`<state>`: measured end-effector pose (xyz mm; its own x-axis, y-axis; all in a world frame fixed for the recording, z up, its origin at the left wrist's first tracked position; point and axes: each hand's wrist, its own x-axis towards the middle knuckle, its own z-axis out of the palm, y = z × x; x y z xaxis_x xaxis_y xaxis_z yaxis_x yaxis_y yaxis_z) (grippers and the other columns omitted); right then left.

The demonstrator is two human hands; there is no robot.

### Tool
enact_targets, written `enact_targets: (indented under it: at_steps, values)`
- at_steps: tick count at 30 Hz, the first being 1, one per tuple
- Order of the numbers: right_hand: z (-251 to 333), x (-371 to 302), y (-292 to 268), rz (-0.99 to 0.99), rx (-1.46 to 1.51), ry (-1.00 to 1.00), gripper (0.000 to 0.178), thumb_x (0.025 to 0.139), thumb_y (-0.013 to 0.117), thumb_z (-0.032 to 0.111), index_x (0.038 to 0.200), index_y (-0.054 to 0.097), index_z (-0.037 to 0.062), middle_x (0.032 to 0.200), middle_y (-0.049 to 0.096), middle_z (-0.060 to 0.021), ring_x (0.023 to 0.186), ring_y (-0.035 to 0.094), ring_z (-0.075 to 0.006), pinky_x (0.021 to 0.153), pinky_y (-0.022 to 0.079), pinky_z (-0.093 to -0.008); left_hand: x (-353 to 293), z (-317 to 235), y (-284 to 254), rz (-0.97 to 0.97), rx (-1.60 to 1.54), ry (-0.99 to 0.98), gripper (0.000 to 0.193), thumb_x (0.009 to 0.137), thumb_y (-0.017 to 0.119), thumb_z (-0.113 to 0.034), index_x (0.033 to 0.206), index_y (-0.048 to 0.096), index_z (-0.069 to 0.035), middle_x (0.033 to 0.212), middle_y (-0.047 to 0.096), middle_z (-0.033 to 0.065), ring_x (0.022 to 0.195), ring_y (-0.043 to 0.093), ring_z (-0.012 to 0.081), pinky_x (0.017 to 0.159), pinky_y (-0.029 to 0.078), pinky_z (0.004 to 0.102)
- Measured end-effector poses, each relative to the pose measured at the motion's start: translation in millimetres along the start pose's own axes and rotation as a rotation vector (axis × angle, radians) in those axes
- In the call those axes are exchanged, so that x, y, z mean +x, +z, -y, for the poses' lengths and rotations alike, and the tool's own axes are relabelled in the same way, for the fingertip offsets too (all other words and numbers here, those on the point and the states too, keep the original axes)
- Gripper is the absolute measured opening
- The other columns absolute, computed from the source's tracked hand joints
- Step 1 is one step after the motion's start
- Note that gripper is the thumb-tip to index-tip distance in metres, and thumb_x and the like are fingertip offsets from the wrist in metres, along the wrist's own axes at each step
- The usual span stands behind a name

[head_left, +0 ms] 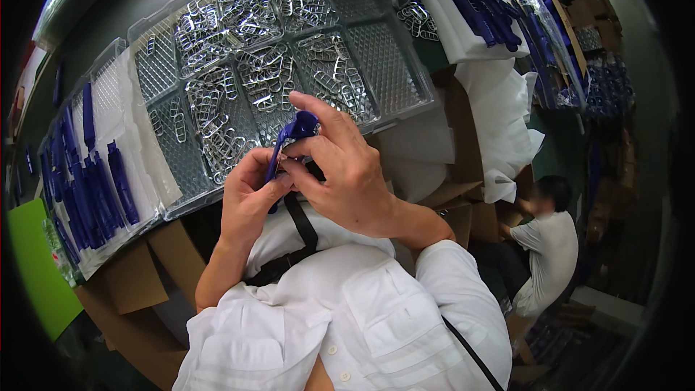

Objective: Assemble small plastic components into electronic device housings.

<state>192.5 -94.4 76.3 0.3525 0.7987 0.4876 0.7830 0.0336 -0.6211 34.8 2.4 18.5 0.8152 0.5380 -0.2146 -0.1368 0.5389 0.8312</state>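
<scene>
A glossy blue strap-like piece (300,126) is between my two hands, in front of my chest. Its upper end curls over, and its lower part runs down between my fingers. My left hand (250,192) is closed on it, thumb and fingertips pinching its lower part. My right hand (344,166) pinches it from the other side, with the index finger raised above the curled end. Something small and shiny shows at the fingertips, too hidden to name. Just beyond my hands, a clear compartment tray (387,65) holds many metal slide buckles (210,112).
At left, more blue strips (94,188) lie on white sheeting. Open cardboard boxes (137,275) stand below the table edge. To the right are a blue bundle (481,11) on white foam and white wrapping (496,112). Another person (546,246) crouches at lower right.
</scene>
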Motion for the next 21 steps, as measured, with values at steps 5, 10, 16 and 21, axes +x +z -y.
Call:
enact_targets:
  at_steps: [5,10,16,21]
  values:
    - [-4,-7,9,-0.159,-0.163,-0.111,0.025,0.081,0.084,0.008,0.1,0.069,0.0033,0.14,0.061,-0.0224,0.102,0.072,-0.0327,0.078,0.06,-0.0384,4,4,-1,-0.018,-0.031,0.028,0.024,0.096,0.073,-0.004,0.118,0.063,-0.002,0.109,0.07,0.0052,0.101,0.069,0.0126,0.09,0.06,0.0306]
    - [-2,-8,7,-0.151,-0.205,-0.124,0.03,0.084,0.082,0.011,0.107,0.067,0.001,0.142,0.058,-0.0249,0.103,0.072,-0.0317,0.08,0.061,-0.0376,1,1,-5,-0.003,-0.127,-0.057,0.039,0.092,0.076,-0.011,0.127,0.061,-0.002,0.114,0.069,0.0059,0.097,0.069,0.0142,0.086,0.058,0.03]
    - [1,-7,6,-0.207,-0.129,-0.12,0.025,0.086,0.072,0.01,0.106,0.064,-0.0019,0.142,0.055,-0.0278,0.102,0.068,-0.0374,0.082,0.057,-0.0434,7,12,-31,0.045,-0.072,-0.029,0.056,0.089,0.078,-0.015,0.138,0.057,0.002,0.129,0.067,0.0082,0.115,0.068,0.0188,0.103,0.051,0.0335]
    - [1,-18,1,-0.273,-0.122,-0.134,0.021,0.093,0.063,0.013,0.101,0.064,-0.0066,0.139,0.054,-0.0325,0.109,0.063,-0.0413,0.092,0.053,-0.0515,13,13,-29,0.107,-0.049,-0.002,0.059,0.088,0.075,-0.012,0.14,0.053,0.004,0.133,0.066,0.0119,0.118,0.068,0.0232,0.105,0.051,0.0352]
